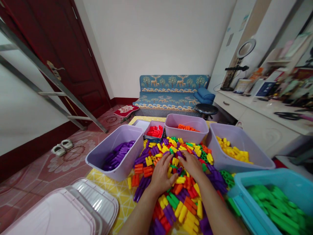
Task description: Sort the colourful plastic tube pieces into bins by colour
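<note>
Both of my hands reach into a spread pile of plastic pieces (168,213) in yellow, purple, orange, red and green on a yellow patterned cloth (117,192). My left hand (162,174) rests palm down over the pile's middle, fingers apart. To its right, my right hand (192,163) touches pieces near the pile's far part, its fingers partly spread. Around the pile stand a lilac bin of purple pieces (132,163), a small box of red pieces (146,135), a lilac bin of orange pieces (202,133), a lilac bin of yellow pieces (259,158) and a blue bin of green pieces (251,195).
Stacked lids (58,215) lie at the near left. Beyond the table are a blue patterned sofa (168,94), a round black stool (206,108) and a red-topped stool (126,110). A metal ladder (56,88) leans at left; a cluttered white counter (259,107) is at right.
</note>
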The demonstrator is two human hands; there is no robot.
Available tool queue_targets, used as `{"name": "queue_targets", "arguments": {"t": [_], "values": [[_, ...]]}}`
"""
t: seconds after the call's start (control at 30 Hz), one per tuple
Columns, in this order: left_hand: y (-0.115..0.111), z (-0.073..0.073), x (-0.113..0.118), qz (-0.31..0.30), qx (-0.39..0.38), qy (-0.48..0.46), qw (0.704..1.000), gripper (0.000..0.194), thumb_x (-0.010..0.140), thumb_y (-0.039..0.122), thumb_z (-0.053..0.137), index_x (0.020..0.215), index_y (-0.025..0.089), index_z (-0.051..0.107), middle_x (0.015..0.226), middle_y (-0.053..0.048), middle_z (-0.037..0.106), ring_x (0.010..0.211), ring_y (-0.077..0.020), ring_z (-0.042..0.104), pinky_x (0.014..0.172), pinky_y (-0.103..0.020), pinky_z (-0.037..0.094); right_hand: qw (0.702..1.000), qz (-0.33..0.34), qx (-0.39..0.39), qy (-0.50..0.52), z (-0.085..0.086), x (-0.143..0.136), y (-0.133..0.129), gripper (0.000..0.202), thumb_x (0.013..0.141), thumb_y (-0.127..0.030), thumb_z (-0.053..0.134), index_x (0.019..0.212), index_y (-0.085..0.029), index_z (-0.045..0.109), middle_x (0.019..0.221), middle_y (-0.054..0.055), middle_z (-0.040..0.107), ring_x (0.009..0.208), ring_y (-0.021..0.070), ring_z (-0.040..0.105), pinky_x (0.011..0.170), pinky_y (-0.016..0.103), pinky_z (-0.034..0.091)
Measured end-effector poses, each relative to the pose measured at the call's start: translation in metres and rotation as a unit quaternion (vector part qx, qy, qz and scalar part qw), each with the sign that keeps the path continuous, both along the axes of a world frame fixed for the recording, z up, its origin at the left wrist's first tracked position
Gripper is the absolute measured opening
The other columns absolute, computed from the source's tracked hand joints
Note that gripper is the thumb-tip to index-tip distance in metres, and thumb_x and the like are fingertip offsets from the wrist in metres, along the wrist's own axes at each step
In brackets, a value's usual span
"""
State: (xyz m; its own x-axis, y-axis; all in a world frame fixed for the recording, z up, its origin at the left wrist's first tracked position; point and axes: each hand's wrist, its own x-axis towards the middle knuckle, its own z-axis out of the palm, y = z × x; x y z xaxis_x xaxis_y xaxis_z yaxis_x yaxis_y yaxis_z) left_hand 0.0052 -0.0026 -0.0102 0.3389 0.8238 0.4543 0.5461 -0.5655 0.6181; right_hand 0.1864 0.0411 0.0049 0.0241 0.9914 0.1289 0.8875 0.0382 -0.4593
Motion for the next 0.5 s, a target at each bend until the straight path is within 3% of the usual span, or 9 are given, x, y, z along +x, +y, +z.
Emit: {"name": "queue_targets", "arguments": {"t": [0.13,0.3,0.4,0.5], "values": [[0.001,-0.004,0.0,0.009,0.004,0.004,1.0,0.083,0.074,0.03,0.063,0.146,0.023,0.024,0.149,-0.012,0.032,0.138,-0.0294,0.03,0.111,-0.049,0.03,0.994,0.039,-0.053,0.085,0.008,-0.016,-0.011,0.035,0.084,-0.037,0.052,0.115,-0.025,0.061,0.106,0.006,0.069,0.099,0.0231,0.064,0.083,0.035,0.047],[0.0,-0.005,0.0,0.018,0.009,0.002,1.0,0.081,0.073,0.029,0.063,0.145,0.024,0.028,0.153,-0.012,0.023,0.138,-0.032,0.028,0.109,-0.051,0.032,0.981,0.105,-0.033,0.157,0.018,-0.034,-0.034,0.032,0.082,-0.033,0.054,0.11,-0.021,0.063,0.105,0.007,0.07,0.098,0.0221,0.064,0.086,0.035,0.046],[0.0,-0.002,0.0,0.018,0.008,0.0,1.0,0.068,0.07,0.027,0.065,0.135,0.023,0.045,0.144,-0.012,0.037,0.131,-0.0308,0.039,0.106,-0.048,0.036,0.971,0.166,-0.004,0.174,0.022,-0.033,-0.045,0.022,0.079,-0.031,0.057,0.095,-0.022,0.069,0.099,0.005,0.071,0.093,0.0216,0.064,0.086,0.034,0.047],[0.0,0.001,0.0,0.02,-0.003,0.001,1.0,0.047,0.07,0.028,0.066,0.117,0.023,0.061,0.13,-0.011,0.05,0.12,-0.0291,0.049,0.101,-0.045,0.041,0.968,0.123,0.022,0.217,0.021,-0.019,-0.042,0.025,0.082,-0.038,0.053,0.085,-0.021,0.071,0.086,0.005,0.071,0.083,0.0213,0.065,0.079,0.033,0.049]]}}
